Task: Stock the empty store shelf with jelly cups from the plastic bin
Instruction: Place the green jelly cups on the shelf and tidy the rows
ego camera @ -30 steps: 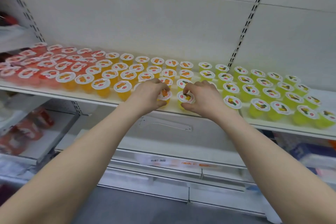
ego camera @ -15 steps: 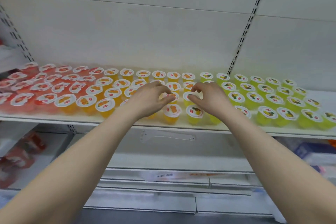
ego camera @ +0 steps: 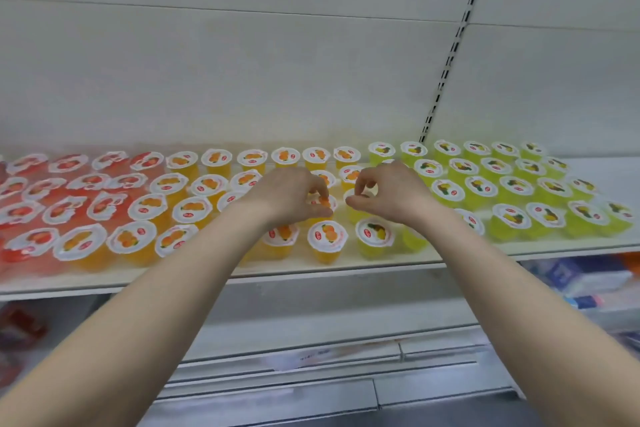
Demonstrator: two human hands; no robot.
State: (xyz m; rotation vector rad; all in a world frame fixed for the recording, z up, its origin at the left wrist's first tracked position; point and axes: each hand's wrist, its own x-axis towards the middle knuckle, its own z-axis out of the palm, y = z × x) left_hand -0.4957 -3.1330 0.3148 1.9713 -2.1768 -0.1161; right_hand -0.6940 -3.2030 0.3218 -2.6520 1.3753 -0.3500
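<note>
The left hand (ego camera: 291, 196) grips an orange jelly cup (ego camera: 323, 203); the right hand (ego camera: 394, 196) pinches a yellow-green jelly cup (ego camera: 356, 212), both mid-row. Hazard: wrists overhang the front-row cups (ego camera: 327, 236); careless withdrawal may knock these off the shelf (ego camera: 346, 266).

Shelf (ego camera: 346, 267) carries jelly cups in four rows: red cups (ego camera: 31, 211) left, orange cups (ego camera: 192, 210) centre, yellow-green cups (ego camera: 512, 218) right. Left hand (ego camera: 287, 196) grips an orange cup (ego camera: 323, 203), second row from the front. Right hand (ego camera: 398, 198) pinches a yellow cup (ego camera: 356, 213) just beside it. Lower shelves blurred.
</note>
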